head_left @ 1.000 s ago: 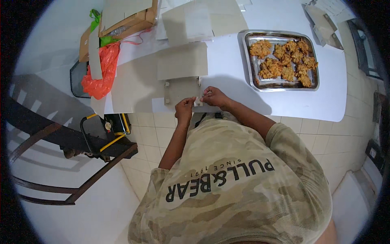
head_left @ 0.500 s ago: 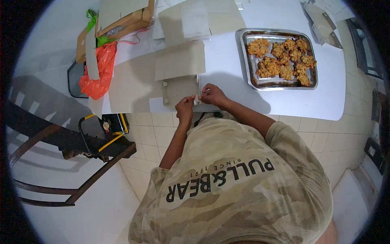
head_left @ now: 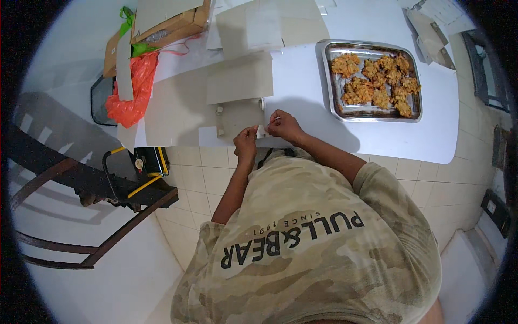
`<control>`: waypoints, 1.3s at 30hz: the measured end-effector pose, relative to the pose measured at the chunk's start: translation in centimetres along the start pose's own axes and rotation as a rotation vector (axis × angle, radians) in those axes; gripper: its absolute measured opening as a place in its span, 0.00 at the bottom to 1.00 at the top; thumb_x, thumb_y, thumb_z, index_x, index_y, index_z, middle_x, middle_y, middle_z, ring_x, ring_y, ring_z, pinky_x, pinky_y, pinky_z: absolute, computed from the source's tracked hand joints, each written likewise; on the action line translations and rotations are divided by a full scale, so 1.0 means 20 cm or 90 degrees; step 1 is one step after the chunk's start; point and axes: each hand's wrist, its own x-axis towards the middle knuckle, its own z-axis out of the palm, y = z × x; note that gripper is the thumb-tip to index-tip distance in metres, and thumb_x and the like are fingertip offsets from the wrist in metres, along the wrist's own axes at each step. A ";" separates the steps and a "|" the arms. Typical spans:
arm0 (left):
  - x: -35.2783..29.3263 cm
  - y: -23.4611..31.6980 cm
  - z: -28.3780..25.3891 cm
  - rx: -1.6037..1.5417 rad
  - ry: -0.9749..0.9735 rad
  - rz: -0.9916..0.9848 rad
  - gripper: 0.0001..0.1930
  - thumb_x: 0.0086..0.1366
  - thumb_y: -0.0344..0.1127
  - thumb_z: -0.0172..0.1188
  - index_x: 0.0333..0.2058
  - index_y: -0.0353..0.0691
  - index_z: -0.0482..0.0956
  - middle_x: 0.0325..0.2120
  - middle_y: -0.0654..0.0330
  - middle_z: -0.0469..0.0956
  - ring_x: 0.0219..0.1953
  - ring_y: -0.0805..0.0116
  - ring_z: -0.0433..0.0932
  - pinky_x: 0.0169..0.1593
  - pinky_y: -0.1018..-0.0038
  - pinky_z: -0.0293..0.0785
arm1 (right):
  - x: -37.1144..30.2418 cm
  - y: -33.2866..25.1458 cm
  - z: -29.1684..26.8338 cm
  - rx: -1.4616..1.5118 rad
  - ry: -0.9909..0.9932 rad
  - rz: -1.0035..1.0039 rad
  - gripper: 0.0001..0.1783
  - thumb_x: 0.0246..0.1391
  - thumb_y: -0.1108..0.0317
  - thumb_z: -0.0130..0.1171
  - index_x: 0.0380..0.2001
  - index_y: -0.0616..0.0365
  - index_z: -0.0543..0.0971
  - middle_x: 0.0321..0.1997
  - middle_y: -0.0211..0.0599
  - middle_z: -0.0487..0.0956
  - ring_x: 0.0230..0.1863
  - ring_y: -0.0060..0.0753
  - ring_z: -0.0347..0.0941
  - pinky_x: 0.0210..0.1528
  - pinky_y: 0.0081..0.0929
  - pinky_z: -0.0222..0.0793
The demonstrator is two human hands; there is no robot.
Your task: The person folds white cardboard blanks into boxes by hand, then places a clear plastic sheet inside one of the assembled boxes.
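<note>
An unfolded grey cardboard box (head_left: 237, 120) lies at the table's near edge, its lid flap (head_left: 240, 81) raised at the far side. Small pale tabs stand at its corners. At the near right corner, my left hand (head_left: 245, 143) pinches a small white tab (head_left: 261, 132) between closed fingertips. My right hand (head_left: 285, 127) is closed at the same corner from the right, its fingertips at the box's side wall. Exactly which fold it grips is partly hidden by the fingers.
To the right, a metal tray (head_left: 328, 81) holds several golden fried fritters (head_left: 357, 90). An orange plastic bag (head_left: 141, 86) and a brown carton (head_left: 186, 26) sit at the left. Flat cardboard sheets (head_left: 302, 24) lie at the back; another open box (head_left: 429, 35) stands far right.
The white tab between my hands shows slightly more. Both hands stay at the same corner, and the whole view has shifted a little.
</note>
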 end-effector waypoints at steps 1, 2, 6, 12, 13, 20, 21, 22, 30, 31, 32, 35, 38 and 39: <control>0.00 0.01 0.00 0.008 -0.004 0.011 0.13 0.57 0.40 0.55 0.25 0.35 0.76 0.15 0.68 0.66 0.20 0.79 0.60 0.26 0.80 0.58 | 0.00 -0.01 0.01 -0.024 -0.002 0.003 0.14 0.35 0.65 0.61 0.25 0.55 0.68 0.21 0.32 0.75 0.18 0.22 0.68 0.21 0.21 0.65; 0.01 0.01 0.00 0.007 -0.003 0.012 0.13 0.57 0.40 0.55 0.25 0.35 0.76 0.15 0.68 0.66 0.20 0.79 0.60 0.26 0.80 0.58 | 0.00 -0.01 0.01 -0.049 -0.004 0.006 0.14 0.35 0.65 0.61 0.25 0.55 0.69 0.21 0.32 0.75 0.19 0.22 0.68 0.22 0.21 0.65; 0.01 0.03 0.01 0.029 0.002 -0.017 0.14 0.57 0.42 0.55 0.25 0.34 0.75 0.16 0.68 0.67 0.21 0.78 0.61 0.27 0.80 0.59 | 0.02 0.04 0.01 -0.048 0.026 -0.063 0.14 0.35 0.64 0.61 0.25 0.55 0.69 0.21 0.32 0.75 0.20 0.22 0.69 0.24 0.22 0.66; -0.04 0.05 0.01 -0.095 0.002 -0.008 0.15 0.57 0.43 0.54 0.23 0.35 0.73 0.17 0.67 0.67 0.23 0.77 0.61 0.29 0.78 0.59 | 0.01 0.01 0.00 -0.052 0.055 -0.055 0.13 0.35 0.65 0.61 0.24 0.56 0.68 0.22 0.34 0.75 0.22 0.24 0.70 0.25 0.24 0.67; -0.05 0.08 0.00 -0.114 -0.018 -0.029 0.15 0.57 0.43 0.54 0.22 0.35 0.72 0.17 0.67 0.66 0.23 0.76 0.61 0.29 0.78 0.59 | 0.00 -0.01 -0.01 -0.075 0.043 -0.050 0.13 0.36 0.66 0.61 0.24 0.56 0.68 0.22 0.34 0.75 0.22 0.24 0.70 0.25 0.24 0.67; -0.02 0.06 0.01 -0.055 0.002 0.001 0.15 0.57 0.43 0.55 0.22 0.35 0.72 0.17 0.67 0.66 0.23 0.76 0.60 0.29 0.78 0.59 | -0.02 -0.03 0.00 -0.075 -0.010 -0.065 0.13 0.36 0.66 0.60 0.25 0.57 0.69 0.22 0.34 0.76 0.23 0.24 0.71 0.27 0.22 0.67; -0.02 0.08 0.01 -0.043 -0.007 -0.028 0.15 0.57 0.42 0.55 0.22 0.35 0.72 0.17 0.66 0.67 0.23 0.76 0.62 0.30 0.78 0.60 | -0.01 -0.02 0.00 -0.074 -0.009 -0.065 0.13 0.36 0.66 0.60 0.25 0.57 0.69 0.22 0.34 0.76 0.23 0.24 0.71 0.27 0.22 0.67; -0.02 0.09 0.01 -0.032 -0.016 -0.057 0.14 0.57 0.41 0.55 0.22 0.34 0.72 0.18 0.65 0.69 0.24 0.75 0.64 0.31 0.78 0.62 | -0.01 -0.01 0.00 -0.074 0.001 -0.057 0.13 0.36 0.66 0.60 0.25 0.57 0.69 0.22 0.34 0.76 0.24 0.24 0.71 0.28 0.22 0.68; 0.00 -0.04 -0.03 0.047 -0.104 0.070 0.12 0.57 0.41 0.52 0.35 0.41 0.75 0.31 0.59 0.76 0.35 0.68 0.74 0.38 0.77 0.67 | 0.01 0.02 -0.02 -0.074 0.025 -0.032 0.14 0.39 0.74 0.60 0.29 0.60 0.65 0.24 0.36 0.72 0.25 0.23 0.69 0.26 0.19 0.68; -0.01 -0.04 -0.04 0.137 -0.123 0.047 0.12 0.57 0.41 0.51 0.37 0.44 0.76 0.33 0.60 0.77 0.37 0.67 0.74 0.40 0.78 0.67 | 0.00 0.02 -0.02 -0.067 0.030 -0.012 0.14 0.39 0.74 0.60 0.29 0.61 0.65 0.24 0.36 0.72 0.25 0.23 0.69 0.26 0.19 0.68; -0.01 -0.04 -0.04 0.134 -0.119 0.044 0.12 0.57 0.41 0.51 0.37 0.44 0.76 0.33 0.60 0.77 0.37 0.67 0.74 0.40 0.78 0.67 | -0.01 0.02 -0.02 -0.059 0.036 0.009 0.14 0.39 0.75 0.60 0.29 0.61 0.65 0.25 0.36 0.72 0.25 0.23 0.69 0.26 0.19 0.69; -0.01 -0.01 -0.04 0.090 -0.172 0.008 0.12 0.56 0.42 0.51 0.37 0.51 0.76 0.32 0.63 0.77 0.38 0.66 0.74 0.47 0.65 0.62 | -0.02 0.00 -0.04 -0.019 0.014 0.051 0.14 0.39 0.74 0.61 0.28 0.60 0.66 0.25 0.36 0.72 0.26 0.23 0.69 0.26 0.19 0.69; -0.04 0.07 -0.02 0.206 -0.120 -0.014 0.13 0.53 0.42 0.54 0.37 0.45 0.77 0.31 0.59 0.78 0.37 0.63 0.75 0.45 0.62 0.64 | -0.02 0.02 -0.04 -0.078 0.005 0.035 0.13 0.39 0.74 0.61 0.27 0.60 0.66 0.25 0.36 0.72 0.26 0.23 0.69 0.25 0.20 0.68; -0.05 0.11 -0.02 0.251 -0.118 -0.021 0.14 0.52 0.44 0.54 0.36 0.48 0.77 0.31 0.61 0.78 0.38 0.63 0.74 0.47 0.53 0.57 | -0.02 0.03 -0.04 -0.085 0.000 0.034 0.13 0.39 0.74 0.61 0.27 0.60 0.66 0.25 0.36 0.72 0.26 0.23 0.69 0.25 0.20 0.68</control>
